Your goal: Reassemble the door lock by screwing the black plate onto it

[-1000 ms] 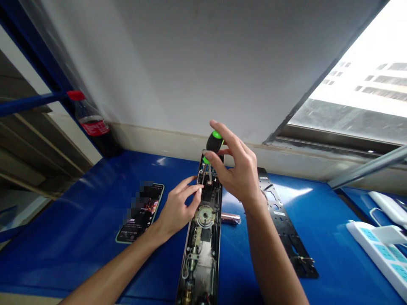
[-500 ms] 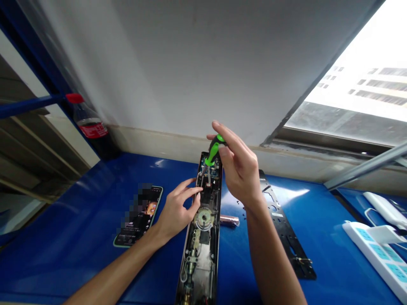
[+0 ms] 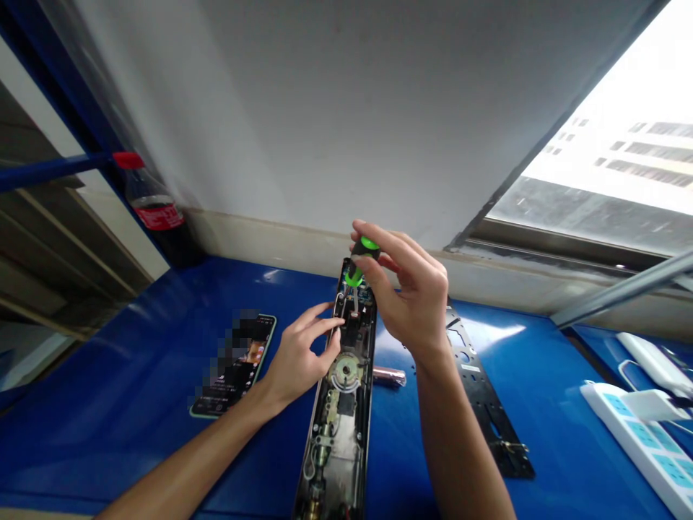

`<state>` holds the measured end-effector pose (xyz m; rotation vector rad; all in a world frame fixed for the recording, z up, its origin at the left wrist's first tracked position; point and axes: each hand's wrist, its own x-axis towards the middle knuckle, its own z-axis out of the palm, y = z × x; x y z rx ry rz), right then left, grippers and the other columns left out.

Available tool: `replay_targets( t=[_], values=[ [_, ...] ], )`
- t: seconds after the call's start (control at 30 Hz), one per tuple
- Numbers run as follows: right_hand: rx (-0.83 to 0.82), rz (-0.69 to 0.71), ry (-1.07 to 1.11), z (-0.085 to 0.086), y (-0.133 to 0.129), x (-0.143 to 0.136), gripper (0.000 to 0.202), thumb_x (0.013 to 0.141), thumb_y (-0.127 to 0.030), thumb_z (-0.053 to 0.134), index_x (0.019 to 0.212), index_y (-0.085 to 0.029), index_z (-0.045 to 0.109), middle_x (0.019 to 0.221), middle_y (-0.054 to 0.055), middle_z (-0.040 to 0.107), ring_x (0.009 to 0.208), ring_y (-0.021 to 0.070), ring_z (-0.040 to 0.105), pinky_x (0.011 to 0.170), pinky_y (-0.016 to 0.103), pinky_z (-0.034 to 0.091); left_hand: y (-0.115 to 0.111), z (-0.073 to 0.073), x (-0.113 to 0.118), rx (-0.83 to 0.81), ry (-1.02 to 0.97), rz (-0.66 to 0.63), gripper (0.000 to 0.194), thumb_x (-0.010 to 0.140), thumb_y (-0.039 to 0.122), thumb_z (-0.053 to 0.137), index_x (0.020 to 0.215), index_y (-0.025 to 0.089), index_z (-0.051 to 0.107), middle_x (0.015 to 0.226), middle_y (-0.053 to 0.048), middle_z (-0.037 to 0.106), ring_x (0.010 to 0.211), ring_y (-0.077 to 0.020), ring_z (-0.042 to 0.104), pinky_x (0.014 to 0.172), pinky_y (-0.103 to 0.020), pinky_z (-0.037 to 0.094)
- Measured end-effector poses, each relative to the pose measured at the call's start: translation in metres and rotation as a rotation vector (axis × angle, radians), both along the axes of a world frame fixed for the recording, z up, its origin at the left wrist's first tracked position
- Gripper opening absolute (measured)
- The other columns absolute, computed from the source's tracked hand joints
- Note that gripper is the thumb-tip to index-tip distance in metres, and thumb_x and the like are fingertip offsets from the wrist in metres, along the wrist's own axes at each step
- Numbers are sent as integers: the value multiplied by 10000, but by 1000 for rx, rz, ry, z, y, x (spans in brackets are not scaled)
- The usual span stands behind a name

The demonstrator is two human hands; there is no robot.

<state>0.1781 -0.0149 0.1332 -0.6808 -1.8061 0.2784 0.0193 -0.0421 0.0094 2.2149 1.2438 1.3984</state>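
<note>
A long, narrow door lock body (image 3: 346,422) lies on the blue table, its inner mechanism exposed and a circuit board (image 3: 365,296) at the far end. My right hand (image 3: 408,289) grips a green-and-black screwdriver (image 3: 354,269) by the handle, tilted over that far end; its tip is hard to make out among the parts. Resting on the lock body's left edge, my left hand (image 3: 303,350) has its fingers stretched out and apart, index finger and thumb reaching over the inside. A copper-coloured cylinder (image 3: 390,376) touches or lies close to the lock's right side.
A phone (image 3: 235,368) lies to the left, and a cola bottle (image 3: 159,213) stands in the back left corner. Right of my forearm is a black metal plate (image 3: 484,404) with cut-outs. A white power strip (image 3: 639,440) sits at far right. The wall (image 3: 325,144) closes off the back.
My right hand has lowered slightly and its fingers have shifted round the screwdriver handle, which now stands a little more upright. My left hand has stayed in place.
</note>
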Motion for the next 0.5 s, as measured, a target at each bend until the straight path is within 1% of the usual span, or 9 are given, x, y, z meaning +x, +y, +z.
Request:
replay_targets(
  t=[0.03, 0.1, 0.17, 0.23, 0.3, 0.37, 0.4, 0.43, 0.5],
  values=[
    [7, -32, 8, 0, 0, 0, 342, 956, -174, 604, 1259, -312, 681, 1122, 25, 688, 994, 161, 669, 886, 346, 586, 0, 0, 0, 0, 0, 4, 217, 913, 156, 597, 1057, 180, 756, 1265, -115, 696, 1085, -226, 717, 1008, -399, 583],
    [28, -109, 10, 1, -1, 0, 270, 903, -200, 697, 1156, -286, 732, 991, 18, 634, 898, 145, 638, 819, 322, 582, 0, 0, 0, 4, 3, 8, 215, 912, 159, 597, 1056, 184, 755, 1254, -112, 702, 1106, -232, 709, 1008, -402, 583],
    [42, -159, -13, 2, -1, 0, 259, 905, -226, 699, 1160, -258, 733, 968, 28, 588, 878, 144, 609, 805, 322, 576, 1, 1, 0, 7, 2, 8, 211, 913, 163, 595, 1051, 187, 753, 1241, -109, 706, 1110, -234, 707, 1001, -402, 586],
    [25, -135, -54, 3, -1, 1, 315, 963, -224, 601, 1267, -243, 681, 1074, 67, 609, 969, 165, 615, 854, 341, 576, 1, 1, 0, -4, -4, 8, 206, 912, 169, 597, 1052, 190, 747, 1244, -106, 701, 1052, -222, 723, 980, -398, 595],
    [-17, -42, -75, 2, -1, 2, 402, 1005, -206, 485, 1391, -258, 586, 1274, 100, 616, 1101, 190, 622, 909, 366, 580, 1, 2, -1, -42, -14, 13, 196, 904, 172, 607, 1051, 197, 735, 1264, -100, 683, 934, -189, 739, 956, -392, 604],
    [-60, 28, -61, 1, -2, 2, 446, 1014, -205, 448, 1442, -304, 529, 1375, 75, 611, 1155, 199, 633, 931, 382, 588, 0, 3, -1, -85, -29, 10, 193, 893, 169, 615, 1053, 201, 718, 1286, -96, 661, 830, -152, 729, 939, -384, 608],
    [-72, 26, -47, 1, -2, 2, 439, 1011, -211, 464, 1429, -324, 540, 1354, 57, 635, 1133, 194, 649, 921, 379, 596, -1, 4, -1, -97, -36, 6, 190, 888, 164, 615, 1049, 200, 710, 1292, -96, 652, 807, -141, 722, 932, -379, 609],
    [-75, -1, -31, 0, -2, 1, 416, 1001, -218, 498, 1393, -335, 574, 1289, 42, 669, 1083, 187, 665, 901, 373, 603, -1, 5, -1, -101, -41, 2, 187, 885, 157, 612, 1042, 199, 704, 1292, -97, 645, 805, -138, 717, 925, -375, 610],
    [-62, -97, 0, 0, -2, -1, 334, 957, -238, 607, 1271, -336, 665, 1112, 25, 694, 966, 173, 671, 840, 356, 609, -2, 6, 0, -93, -43, -6, 188, 879, 141, 605, 1034, 201, 695, 1287, -96, 638, 820, -141, 711, 913, -372, 611]
  ],
)
